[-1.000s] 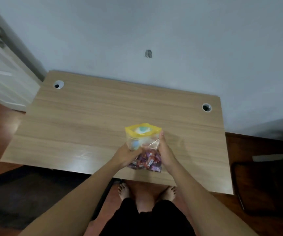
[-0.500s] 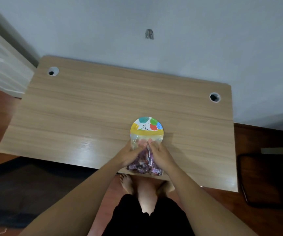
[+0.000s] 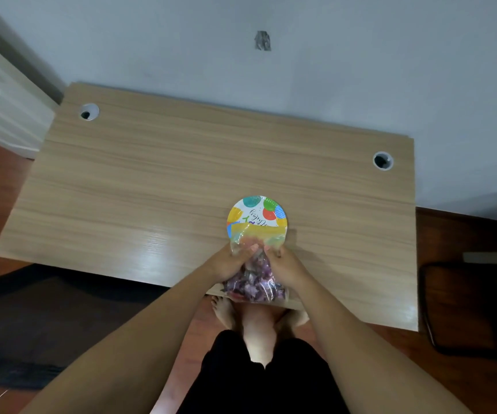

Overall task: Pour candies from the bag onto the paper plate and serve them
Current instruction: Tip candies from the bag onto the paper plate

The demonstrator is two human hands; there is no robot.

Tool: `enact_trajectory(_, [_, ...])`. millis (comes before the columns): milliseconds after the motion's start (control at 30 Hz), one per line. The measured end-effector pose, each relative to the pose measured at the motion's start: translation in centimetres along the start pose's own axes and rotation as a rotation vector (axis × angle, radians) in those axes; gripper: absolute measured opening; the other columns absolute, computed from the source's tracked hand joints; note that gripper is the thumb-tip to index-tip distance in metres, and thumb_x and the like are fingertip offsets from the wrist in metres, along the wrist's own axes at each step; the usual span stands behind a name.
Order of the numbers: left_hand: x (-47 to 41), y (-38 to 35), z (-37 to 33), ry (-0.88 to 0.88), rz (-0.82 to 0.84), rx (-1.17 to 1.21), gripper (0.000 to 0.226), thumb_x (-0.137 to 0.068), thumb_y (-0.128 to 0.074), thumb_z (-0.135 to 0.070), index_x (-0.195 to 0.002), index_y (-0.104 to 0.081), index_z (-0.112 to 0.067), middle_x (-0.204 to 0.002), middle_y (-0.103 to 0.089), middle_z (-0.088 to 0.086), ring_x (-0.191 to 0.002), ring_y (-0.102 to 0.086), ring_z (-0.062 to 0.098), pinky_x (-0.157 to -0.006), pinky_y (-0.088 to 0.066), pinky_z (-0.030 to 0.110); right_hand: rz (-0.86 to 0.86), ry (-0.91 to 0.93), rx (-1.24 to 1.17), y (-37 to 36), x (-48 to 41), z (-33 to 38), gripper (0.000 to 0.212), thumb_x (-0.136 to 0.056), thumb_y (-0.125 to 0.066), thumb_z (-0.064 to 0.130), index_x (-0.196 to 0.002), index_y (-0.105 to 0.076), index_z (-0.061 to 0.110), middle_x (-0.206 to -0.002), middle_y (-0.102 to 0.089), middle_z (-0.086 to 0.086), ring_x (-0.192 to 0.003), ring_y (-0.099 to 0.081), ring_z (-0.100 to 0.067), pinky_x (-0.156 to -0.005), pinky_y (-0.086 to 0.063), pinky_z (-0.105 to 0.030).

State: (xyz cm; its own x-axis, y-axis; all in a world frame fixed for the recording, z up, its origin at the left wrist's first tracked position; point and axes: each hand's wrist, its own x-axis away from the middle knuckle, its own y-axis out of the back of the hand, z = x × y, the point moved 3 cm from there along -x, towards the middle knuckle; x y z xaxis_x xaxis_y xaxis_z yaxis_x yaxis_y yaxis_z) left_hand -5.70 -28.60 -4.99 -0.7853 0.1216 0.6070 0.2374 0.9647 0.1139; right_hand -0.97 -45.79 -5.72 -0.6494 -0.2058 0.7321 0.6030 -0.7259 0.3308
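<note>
At the near edge of the wooden desk (image 3: 157,186), you are gripping a clear plastic bag (image 3: 254,276) of candies (image 3: 256,286) with both hands, your left hand (image 3: 230,262) and right hand (image 3: 286,265) closed on its sides, thumbs pinching the crumpled film near the middle. The bag is lying with its yellow-banded top over the near half of the colourful paper plate (image 3: 257,213), which is resting flat on the desk just beyond your fingers. The candy end is hanging over the desk's near edge, toward you.

Compared with half a second ago, little is changing: the plate and bag are sitting in the same spot, and your thumbs are staying together at the bag's middle. A second ago the plate was standing tilted up behind the bag with only its rim showing; now its printed face is lying open to view.

The plate's near half is blurring behind the film, and its lettering is too small to read. Whether the bag's mouth is sealed or open you cannot tell. The candies are showing only as a purple and red mass. Your fingers under the bag are hidden. Two round cable holes (image 3: 383,160) are marking the desk's far corners.
</note>
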Motion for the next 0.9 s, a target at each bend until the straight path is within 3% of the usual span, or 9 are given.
enact_trajectory(67, [-0.7,0.2,0.9,0.021,-0.022,-0.010,0.056,-0.098,-0.056,-0.071,-0.145,-0.062,-0.042,-0.142,-0.071,-0.014,-0.135,-0.063,0.007,-0.123,-0.044,0.041,0.007,-0.009,0.016,0.2,-0.1,0.0,0.027,-0.110,-0.047,0.043,-0.094,-0.060,0.026,-0.074,-0.059,0.010,-0.067,-0.054,-0.009,-0.069,-0.042,-0.029])
enact_trajectory(167, [-1.0,0.1,0.8,0.023,-0.057,-0.022,0.051,-0.101,-0.058,-0.063,-0.145,-0.063,-0.038,-0.139,-0.073,-0.010,-0.132,-0.067,0.011,-0.119,-0.048,0.037,0.005,-0.004,0.036,0.2,-0.4,-0.1,0.024,-0.110,-0.048,0.043,-0.109,-0.063,0.023,-0.093,-0.066,0.004,-0.083,-0.061,-0.014,-0.076,-0.044,-0.028])
enact_trajectory(267, [-0.9,-0.1,0.3,0.047,-0.064,0.021,0.040,-0.107,-0.057,-0.049,-0.142,-0.064,-0.032,-0.112,-0.083,0.007,-0.101,-0.080,0.028,-0.083,-0.061,0.028,0.003,-0.019,0.045,0.0,-0.9,-0.5,0.037,-0.109,-0.048,0.046,-0.122,-0.066,0.016,-0.112,-0.070,-0.003,-0.103,-0.065,-0.022,-0.089,-0.045,-0.031])
enact_trajectory(333, [-0.9,0.0,0.1,0.059,-0.087,0.027,0.037,-0.107,-0.058,-0.048,-0.139,-0.065,-0.031,-0.085,-0.081,0.002,-0.075,-0.077,0.022,-0.062,-0.058,0.022,0.002,-0.036,0.039,-0.1,-1.0,-0.5,0.043,-0.109,-0.048,0.045,-0.130,-0.066,0.013,-0.119,-0.072,-0.005,-0.110,-0.067,-0.025,-0.091,-0.046,-0.032])
enact_trajectory(467, [-1.5,0.0,0.4,0.056,-0.111,-0.001,0.038,-0.106,-0.059,-0.047,-0.138,-0.068,-0.029,-0.067,-0.075,-0.001,-0.052,-0.067,0.009,-0.046,-0.054,0.024,0.003,-0.028,0.025,0.2,-0.9,0.1,0.040,-0.110,-0.048,0.042,-0.134,-0.064,0.013,-0.116,-0.068,-0.001,-0.105,-0.064,-0.021,-0.089,-0.042,-0.029])
enact_trajectory(533, [-1.9,0.1,0.5,0.047,-0.100,0.006,0.037,-0.106,-0.059,-0.048,-0.136,-0.070,-0.029,-0.065,-0.073,-0.005,-0.052,-0.066,0.009,-0.053,-0.054,0.024,-0.004,-0.032,0.016,0.1,-1.3,-0.1,0.039,-0.110,-0.047,0.042,-0.131,-0.065,0.014,-0.108,-0.067,0.000,-0.091,-0.062,-0.018,-0.085,-0.043,-0.030])
enact_trajectory(600, [-1.9,0.3,0.3,0.030,-0.104,-0.018,0.039,-0.107,-0.059,-0.047,-0.139,-0.070,-0.029,-0.094,-0.079,-0.012,-0.084,-0.073,0.007,-0.078,-0.056,0.021,-0.012,-0.026,0.003,0.0,-1.7,-0.2,0.042,-0.109,-0.047,0.046,-0.130,-0.068,0.015,-0.110,-0.072,-0.003,-0.090,-0.065,-0.019,-0.086,-0.047,-0.032])
enact_trajectory(667, [-1.9,0.5,0.2,0.017,-0.124,-0.049,0.041,-0.106,-0.059,-0.048,-0.141,-0.069,-0.030,-0.123,-0.078,-0.013,-0.115,-0.070,0.009,-0.099,-0.051,0.025,-0.022,-0.032,-0.008,0.0,-1.9,-0.1,0.045,-0.108,-0.048,0.048,-0.134,-0.067,0.015,-0.120,-0.075,-0.006,-0.105,-0.068,-0.024,-0.091,-0.048,-0.032])
enact_trajectory(900, [-1.2,1.0,0.1,0.110,-0.177,-0.086,0.044,-0.100,-0.060,-0.061,-0.130,-0.074,-0.031,-0.111,-0.081,-0.003,-0.111,-0.073,0.018,-0.099,-0.052,0.033,-0.013,-0.047,-0.026,0.1,-1.1,0.4,0.044,-0.109,-0.048,0.049,-0.132,-0.066,0.016,-0.120,-0.074,-0.005,-0.111,-0.069,-0.025,-0.091,-0.048,-0.032])
